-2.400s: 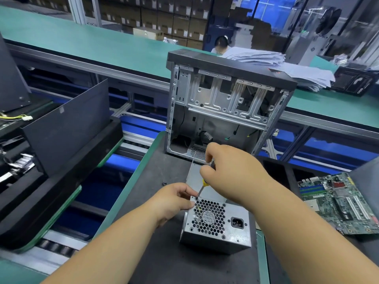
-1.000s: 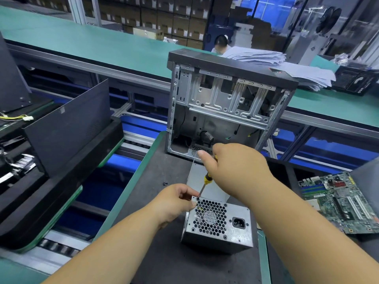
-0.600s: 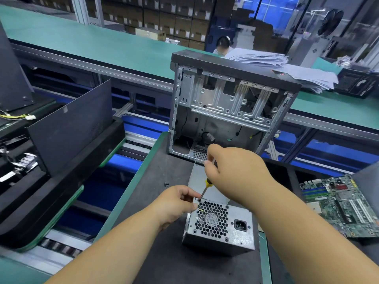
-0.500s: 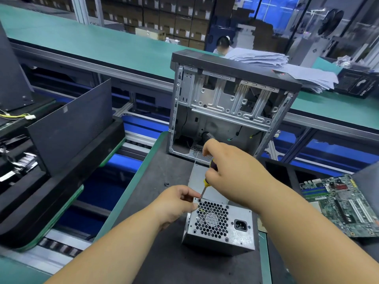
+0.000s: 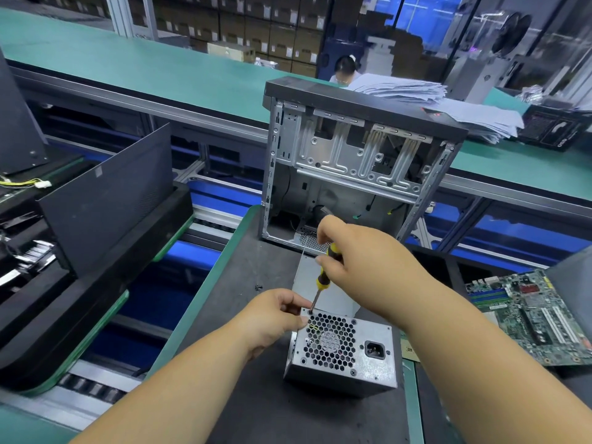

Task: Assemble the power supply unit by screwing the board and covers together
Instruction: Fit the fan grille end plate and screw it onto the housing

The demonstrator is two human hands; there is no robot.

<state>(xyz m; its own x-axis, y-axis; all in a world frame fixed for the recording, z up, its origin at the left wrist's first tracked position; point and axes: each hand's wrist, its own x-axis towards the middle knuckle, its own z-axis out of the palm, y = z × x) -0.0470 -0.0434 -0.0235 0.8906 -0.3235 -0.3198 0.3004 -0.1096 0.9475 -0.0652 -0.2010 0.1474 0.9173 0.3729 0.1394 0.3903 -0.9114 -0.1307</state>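
Right hand point(image 5: 368, 267) grips the screwdriver point(image 5: 323, 274), tip at the PSU point(image 5: 346, 350) top-left corner screw; left hand point(image 5: 275, 315) pinches there. Next, probably: steady turns.

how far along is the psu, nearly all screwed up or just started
Partway, it seems. Done: the power supply unit is closed up, and screws sit at three fan-grille corners. In hand: the right hand grips the screwdriver, its tip at the top-left grille corner, where the left hand steadies the case. Left: finishing that screw; other faces are hidden. The empty computer chassis stands behind.
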